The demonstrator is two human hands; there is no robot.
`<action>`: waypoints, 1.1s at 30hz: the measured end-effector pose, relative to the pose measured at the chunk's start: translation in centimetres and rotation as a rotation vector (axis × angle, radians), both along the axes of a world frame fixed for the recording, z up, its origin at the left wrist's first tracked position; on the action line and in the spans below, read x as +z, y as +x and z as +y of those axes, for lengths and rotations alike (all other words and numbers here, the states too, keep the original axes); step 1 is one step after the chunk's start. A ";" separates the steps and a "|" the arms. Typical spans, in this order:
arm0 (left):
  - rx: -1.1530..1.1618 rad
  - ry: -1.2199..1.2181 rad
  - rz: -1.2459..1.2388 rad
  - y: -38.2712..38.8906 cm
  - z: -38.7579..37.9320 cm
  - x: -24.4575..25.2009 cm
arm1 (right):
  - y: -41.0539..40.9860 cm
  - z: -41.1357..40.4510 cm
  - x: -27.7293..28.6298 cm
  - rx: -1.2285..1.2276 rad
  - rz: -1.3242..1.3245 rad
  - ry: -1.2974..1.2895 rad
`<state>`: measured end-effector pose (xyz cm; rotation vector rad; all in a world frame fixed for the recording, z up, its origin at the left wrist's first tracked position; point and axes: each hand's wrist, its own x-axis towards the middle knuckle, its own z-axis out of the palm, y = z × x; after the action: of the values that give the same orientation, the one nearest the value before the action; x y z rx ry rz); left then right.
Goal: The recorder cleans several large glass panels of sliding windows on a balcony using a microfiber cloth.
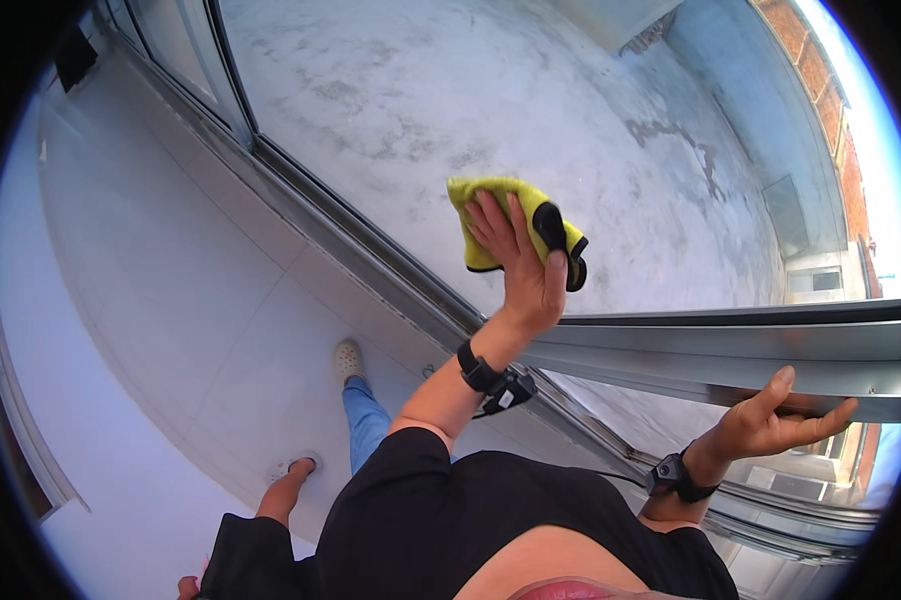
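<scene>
My left hand (pixel 522 270) lies flat on a yellow-green microfiber cloth (pixel 488 187) with black edging. It presses the cloth against the large glass pane (pixel 390 112) of a sliding door, fingers spread and thumb on the black trim. To the right, my right hand (pixel 765 427) is at the lower edge of the grey metal door stile (pixel 713 352), thumb and fingers apart. Whether it bears on the stile is hard to tell. Each wrist carries a black strap with a small device, the left device (pixel 512 391) and the right device (pixel 668 474).
A metal sliding track (pixel 390 277) runs diagonally along the pale tiled floor (pixel 218 300). Beside me at lower left, another person's bare leg (pixel 282 499) ends in a clog. Beyond the glass are a concrete yard and a wall (pixel 728 97).
</scene>
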<state>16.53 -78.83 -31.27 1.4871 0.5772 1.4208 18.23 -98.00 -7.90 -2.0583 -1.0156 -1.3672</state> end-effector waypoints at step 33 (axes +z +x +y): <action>0.096 0.048 0.111 0.2 -2.1 -0.3 | 0.6 -1.1 0.3 0.138 -0.069 -0.038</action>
<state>16.70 -80.94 -31.60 1.6025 0.6957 1.4402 18.85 -99.05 -7.60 -1.9404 -1.1979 -1.3661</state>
